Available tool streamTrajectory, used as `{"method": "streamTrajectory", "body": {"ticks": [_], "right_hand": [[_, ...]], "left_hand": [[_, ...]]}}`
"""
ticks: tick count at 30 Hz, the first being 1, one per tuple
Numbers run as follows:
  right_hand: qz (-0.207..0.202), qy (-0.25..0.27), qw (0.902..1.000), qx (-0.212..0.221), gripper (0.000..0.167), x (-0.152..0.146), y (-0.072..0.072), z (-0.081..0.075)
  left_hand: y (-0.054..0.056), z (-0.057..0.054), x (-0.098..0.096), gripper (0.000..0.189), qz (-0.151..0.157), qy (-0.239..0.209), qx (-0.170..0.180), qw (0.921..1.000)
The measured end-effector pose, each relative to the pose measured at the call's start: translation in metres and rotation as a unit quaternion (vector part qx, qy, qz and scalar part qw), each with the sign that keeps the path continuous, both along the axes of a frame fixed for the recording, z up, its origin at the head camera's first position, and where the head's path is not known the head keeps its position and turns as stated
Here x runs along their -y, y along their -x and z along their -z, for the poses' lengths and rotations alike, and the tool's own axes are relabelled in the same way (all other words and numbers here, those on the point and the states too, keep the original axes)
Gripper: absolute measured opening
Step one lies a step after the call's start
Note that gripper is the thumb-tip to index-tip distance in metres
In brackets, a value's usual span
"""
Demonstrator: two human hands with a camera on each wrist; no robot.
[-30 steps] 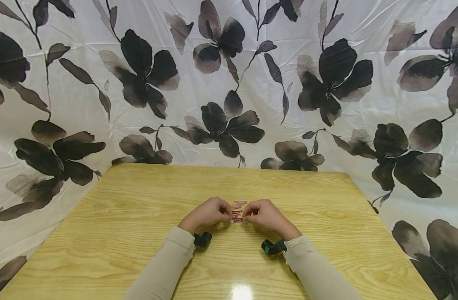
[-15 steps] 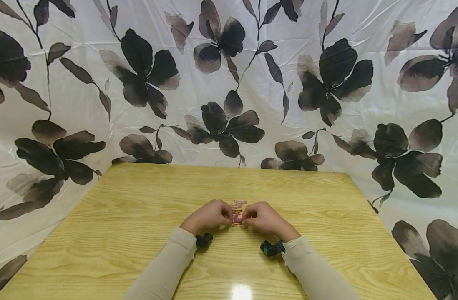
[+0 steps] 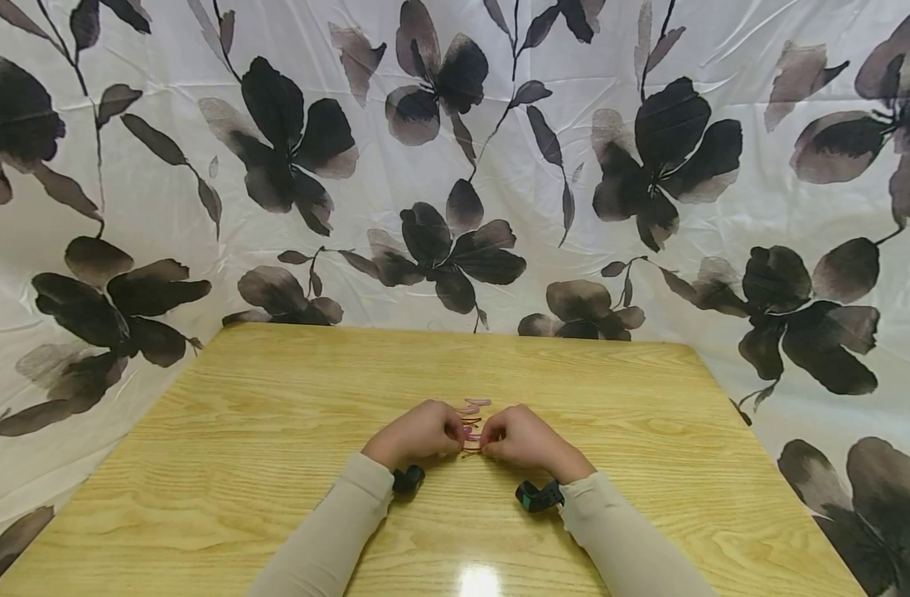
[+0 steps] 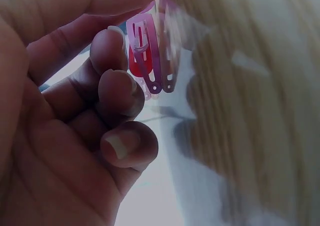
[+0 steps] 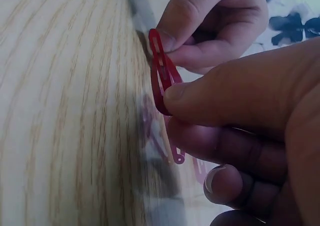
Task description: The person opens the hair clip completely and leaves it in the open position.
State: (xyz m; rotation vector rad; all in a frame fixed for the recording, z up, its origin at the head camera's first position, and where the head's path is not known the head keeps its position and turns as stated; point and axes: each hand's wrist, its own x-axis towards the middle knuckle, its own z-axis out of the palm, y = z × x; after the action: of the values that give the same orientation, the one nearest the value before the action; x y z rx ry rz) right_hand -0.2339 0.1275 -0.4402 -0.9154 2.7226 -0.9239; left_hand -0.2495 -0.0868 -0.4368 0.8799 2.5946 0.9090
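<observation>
Near the middle of the table, my left hand [image 3: 423,431] and right hand [image 3: 528,437] face each other, fingertips close together. Between them is a red snap hair clip [image 5: 156,60]. The right thumb and index finger pinch its near end, as the right wrist view shows. At the far end sit the left thumb and index finger, pinching it. Just beyond the fingers lie a purple-pink hair clip [image 4: 152,55], a dark red clip [image 3: 471,422] and pale pink clips [image 3: 476,403]. The left fingertips at the red clip are out of sight in the left wrist view.
The wooden table [image 3: 313,373] spreads out around both hands. A white cloth with dark flowers [image 3: 559,207] hangs behind it and along both sides. Black wrist cameras, such as the right one [image 3: 539,496], stick out under the wrists.
Both hands have shifted slightly nearer to the body, bringing the red hair clip along. The purple-pink clip now shows more clearly beyond the fingers.
</observation>
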Motion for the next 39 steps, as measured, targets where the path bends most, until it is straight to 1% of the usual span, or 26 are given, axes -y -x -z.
{"method": "streamTrajectory", "body": {"ticks": [5, 9, 15, 22, 30, 39], "right_hand": [[-0.004, -0.016, 0.9997, -0.020, 0.008, 0.0000, -0.0012, 0.0000], [-0.004, -0.022, 0.9995, -0.024, 0.008, 0.0002, -0.0015, -0.0007], [-0.002, -0.026, 0.9993, -0.026, 0.008, 0.0006, -0.0016, -0.0020], [0.001, -0.032, 0.9991, -0.027, 0.008, 0.0008, -0.0024, -0.0029], [-0.001, -0.033, 0.9991, -0.027, 0.007, 0.0001, -0.0033, -0.0045], [-0.004, -0.033, 0.9988, -0.036, 0.006, -0.0006, -0.0033, -0.0044]], "left_hand": [[-0.0015, -0.0003, -0.0021, 0.015, 0.005, 0.006, -0.015, 0.9999], [-0.0011, 0.0010, -0.0032, 0.017, 0.010, 0.013, -0.029, 0.9994], [0.0003, 0.0029, -0.0033, 0.018, 0.010, 0.015, -0.028, 0.9994], [0.0015, 0.0042, -0.0028, 0.016, 0.013, 0.017, -0.041, 0.9989], [-0.0008, 0.0011, -0.0034, 0.014, 0.001, 0.022, -0.027, 0.9994], [-0.0015, -0.0017, -0.0039, 0.012, -0.008, 0.023, -0.027, 0.9994]]}}
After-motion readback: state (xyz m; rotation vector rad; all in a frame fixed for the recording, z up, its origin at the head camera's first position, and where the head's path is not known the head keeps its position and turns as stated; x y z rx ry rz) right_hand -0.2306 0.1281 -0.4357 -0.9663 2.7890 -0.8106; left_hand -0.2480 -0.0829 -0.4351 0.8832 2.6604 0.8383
